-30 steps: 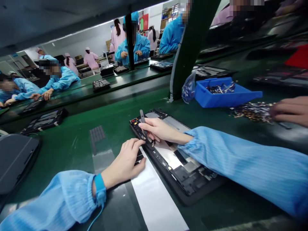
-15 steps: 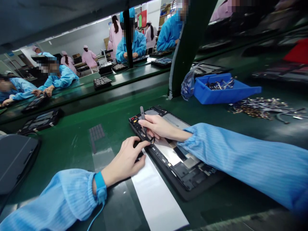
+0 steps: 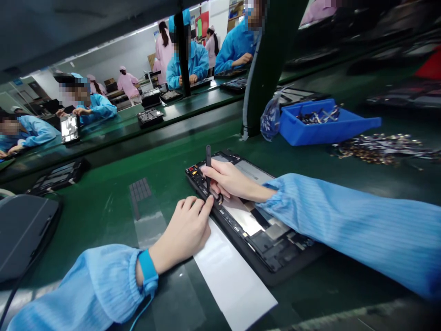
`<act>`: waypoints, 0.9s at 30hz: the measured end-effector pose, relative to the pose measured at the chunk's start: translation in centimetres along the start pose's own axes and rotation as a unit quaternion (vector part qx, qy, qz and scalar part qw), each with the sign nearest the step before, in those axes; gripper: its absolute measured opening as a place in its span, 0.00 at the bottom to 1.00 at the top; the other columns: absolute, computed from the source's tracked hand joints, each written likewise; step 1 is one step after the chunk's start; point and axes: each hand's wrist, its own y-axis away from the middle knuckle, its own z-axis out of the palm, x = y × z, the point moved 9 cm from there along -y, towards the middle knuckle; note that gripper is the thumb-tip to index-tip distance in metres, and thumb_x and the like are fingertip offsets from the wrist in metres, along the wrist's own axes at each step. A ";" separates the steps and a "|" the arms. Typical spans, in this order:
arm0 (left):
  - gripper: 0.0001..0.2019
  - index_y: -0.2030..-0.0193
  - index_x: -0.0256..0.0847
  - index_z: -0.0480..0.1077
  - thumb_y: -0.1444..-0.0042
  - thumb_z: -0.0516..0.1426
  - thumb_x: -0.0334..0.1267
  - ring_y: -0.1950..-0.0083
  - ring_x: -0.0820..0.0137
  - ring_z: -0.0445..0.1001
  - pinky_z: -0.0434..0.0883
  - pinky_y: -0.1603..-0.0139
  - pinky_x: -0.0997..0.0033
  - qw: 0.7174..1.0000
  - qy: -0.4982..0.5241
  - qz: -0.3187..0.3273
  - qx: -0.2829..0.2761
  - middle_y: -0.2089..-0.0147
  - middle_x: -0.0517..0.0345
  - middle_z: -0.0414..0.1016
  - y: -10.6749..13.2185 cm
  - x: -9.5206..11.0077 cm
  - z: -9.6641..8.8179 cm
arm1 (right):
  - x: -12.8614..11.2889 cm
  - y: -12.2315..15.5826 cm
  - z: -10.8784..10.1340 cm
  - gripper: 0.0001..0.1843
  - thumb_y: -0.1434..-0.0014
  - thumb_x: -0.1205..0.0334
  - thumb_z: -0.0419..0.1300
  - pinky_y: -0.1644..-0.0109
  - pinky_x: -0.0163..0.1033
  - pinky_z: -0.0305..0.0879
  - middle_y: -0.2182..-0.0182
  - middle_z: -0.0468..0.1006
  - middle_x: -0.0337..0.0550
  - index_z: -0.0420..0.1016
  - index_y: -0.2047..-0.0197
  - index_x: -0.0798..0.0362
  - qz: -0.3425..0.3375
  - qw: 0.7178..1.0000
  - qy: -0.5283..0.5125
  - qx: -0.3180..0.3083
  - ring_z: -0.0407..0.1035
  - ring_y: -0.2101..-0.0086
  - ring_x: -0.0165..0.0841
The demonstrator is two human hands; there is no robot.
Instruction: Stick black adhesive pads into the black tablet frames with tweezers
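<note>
Fingers of the right hand (image 3: 230, 180) pinch a slim tool (image 3: 208, 157), now more upright over the open tablet (image 3: 267, 249) just right of the white strip (image 3: 237, 280), with bunched fingers of the left hand (image 3: 186, 227) near its tip, suggesting closer work at one spot.

The right hand (image 3: 227, 179) partly hides the device (image 3: 248, 224); picture edges crop both sleeves (image 3: 351, 220).
</note>
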 end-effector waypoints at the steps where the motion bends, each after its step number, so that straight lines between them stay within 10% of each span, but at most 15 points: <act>1: 0.23 0.40 0.27 0.53 0.44 0.45 0.29 0.52 0.58 0.62 0.64 0.54 0.60 1.000 -0.004 0.006 -0.008 0.56 0.45 0.67 -0.1 0.1 0.0 | 0.1 0.0 0.0 0.12 0.37 0.58 0.49 0.92 0.28 0.45 0.90 0.63 0.29 0.57 0.72 0.51 0.003 1.000 -0.006 0.000 0.55 0.93 0.23; 11: 0.21 0.40 0.28 0.51 0.40 0.42 0.28 0.59 0.63 0.63 0.63 0.61 0.64 0.996 0.013 0.080 -0.040 0.59 0.48 0.68 0.5 1.8 0.2 | 0.5 -0.1 -0.2 0.17 0.39 0.50 0.52 0.92 0.27 0.45 0.90 0.63 0.29 0.57 0.73 0.52 0.005 0.999 -0.050 0.004 0.53 0.93 0.22; 19: 0.25 0.39 0.24 0.49 0.43 0.42 0.32 0.58 0.59 0.61 0.63 0.61 0.59 1.000 0.007 -0.022 -0.007 0.57 0.43 0.64 0.1 0.3 0.6 | 0.9 -0.1 -0.2 0.15 0.40 0.51 0.51 0.91 0.28 0.45 0.90 0.63 0.29 0.55 0.73 0.51 0.017 0.998 -0.060 0.004 0.53 0.93 0.23; 27: 0.22 0.44 0.23 0.55 0.44 0.44 0.31 0.59 0.60 0.59 0.64 0.59 0.58 0.994 0.089 0.055 -0.002 0.60 0.43 0.64 0.5 3.6 0.1 | 1.0 -0.8 -0.5 0.19 0.45 0.46 0.54 0.91 0.29 0.47 0.89 0.63 0.30 0.57 0.73 0.52 0.009 0.997 -0.079 0.022 0.53 0.92 0.23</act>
